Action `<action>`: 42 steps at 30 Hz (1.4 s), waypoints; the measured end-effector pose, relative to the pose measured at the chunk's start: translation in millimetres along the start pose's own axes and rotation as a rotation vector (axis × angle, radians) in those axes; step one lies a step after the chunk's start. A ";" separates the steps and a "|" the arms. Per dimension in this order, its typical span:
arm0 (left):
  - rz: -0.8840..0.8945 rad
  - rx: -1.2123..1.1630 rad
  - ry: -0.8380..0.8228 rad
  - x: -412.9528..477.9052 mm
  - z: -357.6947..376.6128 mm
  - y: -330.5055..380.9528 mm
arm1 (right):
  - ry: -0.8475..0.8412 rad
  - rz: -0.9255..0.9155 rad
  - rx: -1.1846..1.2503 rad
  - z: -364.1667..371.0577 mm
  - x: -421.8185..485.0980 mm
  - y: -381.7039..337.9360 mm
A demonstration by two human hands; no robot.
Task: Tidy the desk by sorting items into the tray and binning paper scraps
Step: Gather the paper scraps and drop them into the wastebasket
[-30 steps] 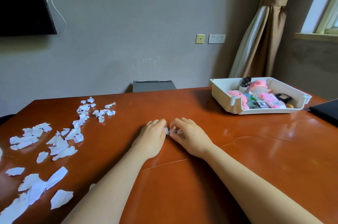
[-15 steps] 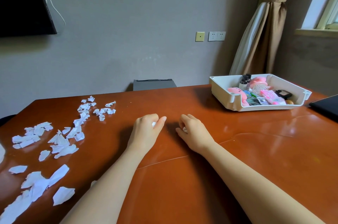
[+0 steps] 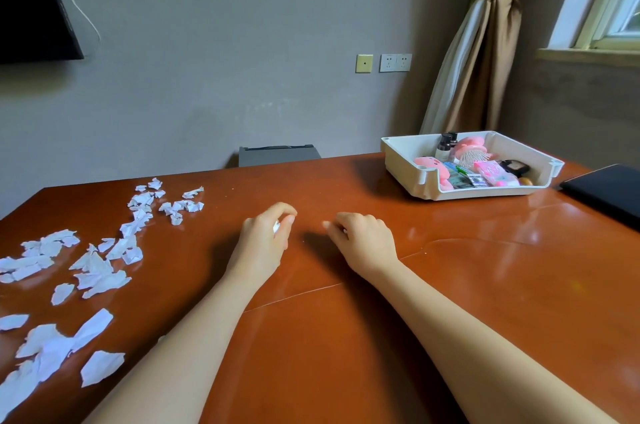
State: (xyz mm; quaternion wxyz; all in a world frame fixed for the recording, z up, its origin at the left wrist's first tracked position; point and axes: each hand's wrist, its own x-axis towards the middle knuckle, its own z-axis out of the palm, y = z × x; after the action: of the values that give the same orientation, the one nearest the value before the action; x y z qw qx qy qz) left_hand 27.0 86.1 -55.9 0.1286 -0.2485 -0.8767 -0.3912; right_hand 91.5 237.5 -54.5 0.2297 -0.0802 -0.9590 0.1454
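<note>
Left grip (image 3: 265, 240) pinches a paper scrap (image 3: 276, 226); right grip (image 3: 363, 240) curled nearby, contents unclear.

left hand (image 3: 265, 240): curled fingers hide the paper scrap (image 3: 276, 226) except a white sliver. right hand (image 3: 363, 240): white speck at the fingertips, too small to tell if it's paper or gripped. scrap pile (image 3: 93, 264) cut off at the left edge. tray (image 3: 401, 160) front wall hides the lower parts of its contents; packet labels unreadable. black slab (image 3: 606, 191) cropped at right. grey box (image 3: 277, 155) mostly behind the table (image 3: 485, 285) far edge.
</note>
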 end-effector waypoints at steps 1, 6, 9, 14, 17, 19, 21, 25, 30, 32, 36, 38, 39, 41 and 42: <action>-0.009 -0.016 0.001 -0.4 -0.5 0.9 | 0.029 0.031 0.051 -2.5 -1.6 1.2; -0.064 -0.117 -0.041 -9.2 -1.9 12.6 | 0.114 0.168 0.245 -18.5 -12.9 10.0; -0.045 -0.186 -0.099 -19.1 -1.7 26.3 | 0.180 0.233 0.307 -31.3 -16.5 18.2; 0.017 -0.276 -0.195 -28.6 -3.5 64.9 | 0.259 0.192 0.450 -75.4 -24.2 31.1; 0.051 -0.351 -0.301 -36.7 -2.9 96.5 | 0.265 0.147 0.436 -106.7 -40.0 41.2; 0.087 -0.394 -0.366 -44.8 -0.1 119.1 | 0.255 0.131 0.441 -125.3 -54.1 47.2; 0.130 -0.443 -0.415 -55.4 5.6 145.6 | 0.264 0.140 0.442 -144.8 -73.3 55.9; 0.221 -0.542 -0.419 -76.5 27.4 193.7 | 0.285 0.173 0.436 -180.0 -115.5 76.5; 0.274 -0.690 -0.468 -109.9 60.4 244.1 | 0.282 0.243 0.395 -213.5 -173.0 100.4; 0.326 -0.725 -0.521 -127.1 74.6 261.3 | 0.302 0.263 0.377 -223.1 -197.5 109.3; 0.355 -0.796 -0.641 -165.6 104.9 291.3 | 0.336 0.360 0.400 -232.9 -247.4 131.1; 0.377 -0.801 -0.723 -185.2 118.1 303.8 | 0.356 0.439 0.472 -231.7 -272.1 142.7; 0.400 -0.795 -0.764 -195.0 123.5 309.1 | 0.368 0.480 0.515 -229.3 -284.1 148.8; 0.425 -0.773 -0.835 -212.3 137.2 316.5 | 0.383 0.565 0.576 -220.6 -307.2 161.9; 0.426 -0.768 -0.880 -220.3 145.0 319.2 | 0.387 0.606 0.587 -214.4 -318.7 169.0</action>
State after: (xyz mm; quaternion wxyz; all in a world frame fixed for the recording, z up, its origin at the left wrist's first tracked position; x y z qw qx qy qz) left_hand 379.5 303.1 -45.6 -0.2680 -0.5846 -0.5753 -0.5054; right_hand 486.6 378.8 -58.2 0.3646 -0.3142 -0.7501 0.4535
